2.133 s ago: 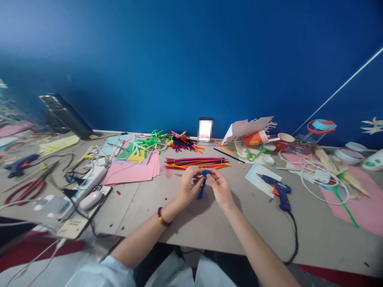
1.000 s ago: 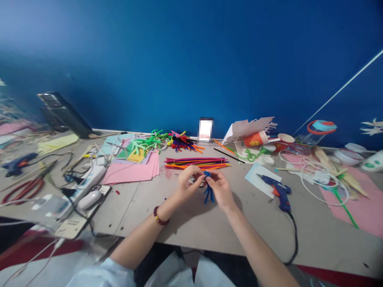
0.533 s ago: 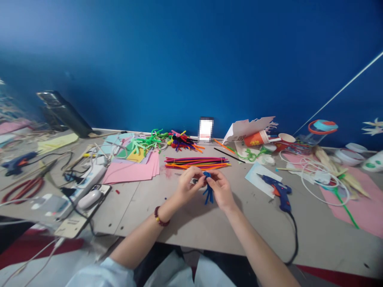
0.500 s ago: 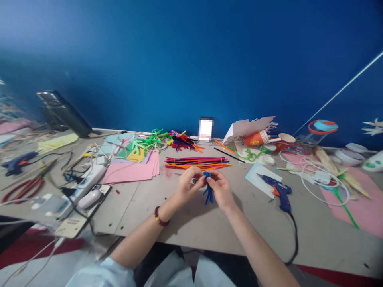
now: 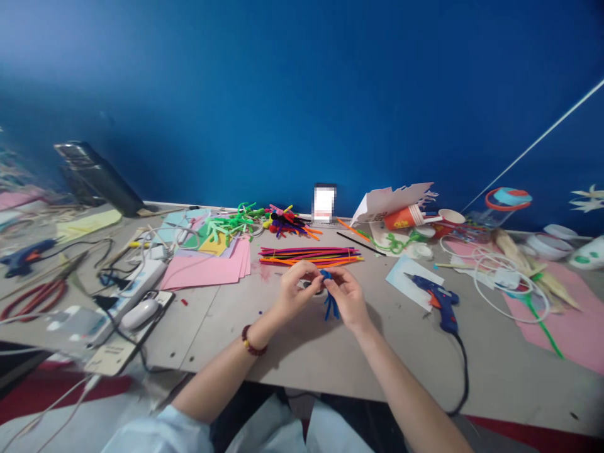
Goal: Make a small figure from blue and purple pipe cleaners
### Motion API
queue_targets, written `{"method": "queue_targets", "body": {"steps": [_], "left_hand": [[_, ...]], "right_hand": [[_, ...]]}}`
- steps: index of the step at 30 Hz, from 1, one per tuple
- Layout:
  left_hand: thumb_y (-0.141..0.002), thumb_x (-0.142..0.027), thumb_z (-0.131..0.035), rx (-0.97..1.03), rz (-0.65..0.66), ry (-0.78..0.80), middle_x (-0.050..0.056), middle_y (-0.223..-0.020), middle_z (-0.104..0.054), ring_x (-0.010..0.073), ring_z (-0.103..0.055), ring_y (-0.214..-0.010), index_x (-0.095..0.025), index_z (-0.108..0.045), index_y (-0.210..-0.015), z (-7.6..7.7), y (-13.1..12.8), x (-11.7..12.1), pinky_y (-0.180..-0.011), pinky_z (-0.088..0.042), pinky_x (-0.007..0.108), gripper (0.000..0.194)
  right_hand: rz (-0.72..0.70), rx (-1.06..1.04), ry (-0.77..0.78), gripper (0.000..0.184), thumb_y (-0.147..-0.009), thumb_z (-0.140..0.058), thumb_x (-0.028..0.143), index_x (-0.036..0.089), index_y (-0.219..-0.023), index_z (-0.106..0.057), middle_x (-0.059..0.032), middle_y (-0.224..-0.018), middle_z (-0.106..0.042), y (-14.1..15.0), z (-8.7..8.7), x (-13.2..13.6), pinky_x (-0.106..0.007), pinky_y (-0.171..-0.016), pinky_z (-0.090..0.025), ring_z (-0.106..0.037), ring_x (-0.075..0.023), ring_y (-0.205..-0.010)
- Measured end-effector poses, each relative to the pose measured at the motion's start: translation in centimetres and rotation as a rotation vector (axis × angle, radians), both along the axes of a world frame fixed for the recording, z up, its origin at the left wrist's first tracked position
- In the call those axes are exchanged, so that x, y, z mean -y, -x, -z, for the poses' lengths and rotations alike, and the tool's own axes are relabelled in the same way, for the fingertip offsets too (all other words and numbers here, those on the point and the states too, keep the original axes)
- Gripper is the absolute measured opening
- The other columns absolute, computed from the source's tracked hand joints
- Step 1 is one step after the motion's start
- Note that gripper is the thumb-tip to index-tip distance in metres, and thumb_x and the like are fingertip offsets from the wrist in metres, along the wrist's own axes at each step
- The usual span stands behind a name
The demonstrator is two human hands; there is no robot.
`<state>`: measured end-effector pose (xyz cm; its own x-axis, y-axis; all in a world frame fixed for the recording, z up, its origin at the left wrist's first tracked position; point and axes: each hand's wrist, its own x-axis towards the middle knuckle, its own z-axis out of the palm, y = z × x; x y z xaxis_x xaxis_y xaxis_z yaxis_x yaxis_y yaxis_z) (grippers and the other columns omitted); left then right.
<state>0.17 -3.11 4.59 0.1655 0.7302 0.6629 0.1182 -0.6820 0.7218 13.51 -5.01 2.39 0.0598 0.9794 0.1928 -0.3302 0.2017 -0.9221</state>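
A figure of blue pipe cleaners [image 5: 331, 307] is held between my two hands above the near middle of the table, its loose ends hanging down. My left hand [image 5: 299, 286] pinches its top from the left with thumb and forefinger. From the other side my right hand [image 5: 348, 296] closes on it, thumb in front. The fingers hide much of the upper part. Just beyond the hands lies a bundle of straight pipe cleaners [image 5: 309, 255] in purple, orange and other colours. Something small and dark shows beneath my left hand; I cannot make out what.
A blue glue gun [image 5: 438, 299] rests on pale blue paper at the right, its cord running forward. Left stand pink paper sheets [image 5: 202, 267], a power strip [image 5: 132, 299], a white mouse [image 5: 140, 313] and red-handled scissors [image 5: 38, 299]. Bent green pipe cleaners [image 5: 238, 223] lie behind.
Both hands keep their pinch on the blue pipe cleaners, with only slight finger movement. The hanging blue ends have shifted a little and look bunched closer to the right hand.
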Motion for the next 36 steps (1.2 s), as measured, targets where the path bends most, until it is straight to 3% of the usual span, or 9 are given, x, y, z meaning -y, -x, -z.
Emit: {"method": "queue_targets", "body": {"steps": [4,9,15,25,36], "left_hand": [[-0.081,-0.020,-0.060,0.037,0.024,0.011,0.003,-0.074,-0.060,0.0112,-0.058,-0.067,-0.015,-0.062,-0.077,-0.2,0.0,0.0,-0.055,-0.051,0.020,0.007],[-0.083,-0.022,-0.058,0.090,0.031,0.105,0.005,-0.085,-0.061,0.0115,-0.060,-0.072,-0.017,-0.062,-0.092,0.4,0.3,-0.1,-0.061,-0.052,0.022,0.011],[-0.083,-0.022,-0.058,0.055,0.065,0.100,0.009,-0.093,-0.062,0.0148,-0.060,-0.083,-0.018,-0.066,-0.099,0.5,0.4,-0.5,-0.065,-0.052,0.024,0.018],[-0.079,-0.023,-0.064,0.072,0.023,0.012,0.006,-0.076,-0.065,0.0149,-0.061,-0.074,-0.016,-0.069,-0.077,0.4,0.5,-0.6,-0.066,-0.052,0.028,0.008],[-0.075,-0.025,-0.068,0.259,0.276,0.298,0.005,-0.084,-0.057,0.0122,-0.059,-0.071,-0.014,-0.062,-0.073,1.2,0.6,-1.4,-0.056,-0.053,0.024,0.013]], "right_hand": [[-0.038,-0.079,0.035,0.021,-0.071,-0.072,0.031,0.024,-0.089,-0.064,0.0002,-0.082,-0.068,0.1,0.1,0.0,-0.028,-0.070,-0.052,-0.062,-0.0136,-0.072],[-0.088,-0.232,0.139,0.024,-0.069,-0.074,0.031,0.024,-0.090,-0.064,0.0010,-0.083,-0.067,0.2,-0.2,0.1,-0.026,-0.064,-0.052,-0.060,-0.0112,-0.065],[-0.119,-0.221,0.167,0.031,-0.070,-0.073,0.032,0.023,-0.098,-0.062,0.0016,-0.076,-0.063,0.1,-0.6,0.4,-0.022,-0.050,-0.047,-0.056,-0.0103,-0.058],[-0.047,-0.221,0.169,0.027,-0.064,-0.076,0.035,0.021,-0.083,-0.064,0.0015,-0.072,-0.063,0.2,-0.8,0.1,-0.022,-0.048,-0.042,-0.052,-0.0096,-0.056],[-0.070,-0.164,0.118,0.023,-0.068,-0.074,0.032,0.023,-0.088,-0.067,-0.0007,-0.082,-0.070,0.2,-0.2,0.2,-0.026,-0.066,-0.050,-0.062,-0.0123,-0.069]]}}
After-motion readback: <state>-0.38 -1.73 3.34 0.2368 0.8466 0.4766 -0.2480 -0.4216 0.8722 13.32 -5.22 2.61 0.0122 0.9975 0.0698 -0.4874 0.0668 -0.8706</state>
